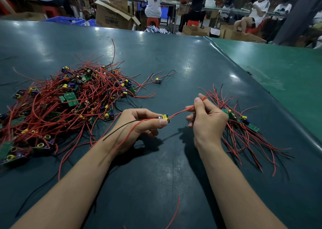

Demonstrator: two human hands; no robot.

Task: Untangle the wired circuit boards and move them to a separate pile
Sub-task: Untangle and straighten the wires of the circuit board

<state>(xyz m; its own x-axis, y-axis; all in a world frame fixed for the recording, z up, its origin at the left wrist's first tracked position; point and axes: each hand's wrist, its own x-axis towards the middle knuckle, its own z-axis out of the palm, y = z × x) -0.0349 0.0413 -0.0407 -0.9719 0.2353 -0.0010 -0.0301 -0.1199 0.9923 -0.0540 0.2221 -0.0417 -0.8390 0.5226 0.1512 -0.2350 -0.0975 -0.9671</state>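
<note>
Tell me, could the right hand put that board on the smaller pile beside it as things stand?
Probably yes. The right hand pinches the red wire of the board that the left hand grips, and the smaller pile lies just beyond, nothing between.

A dark green table (174,58) fills most of the frame. Beyond its far edge, along the top, people sit on red stools (152,22) at benches. An open cardboard box (111,16) stands upper centre-left, blue crates (66,20) beside it.
</note>
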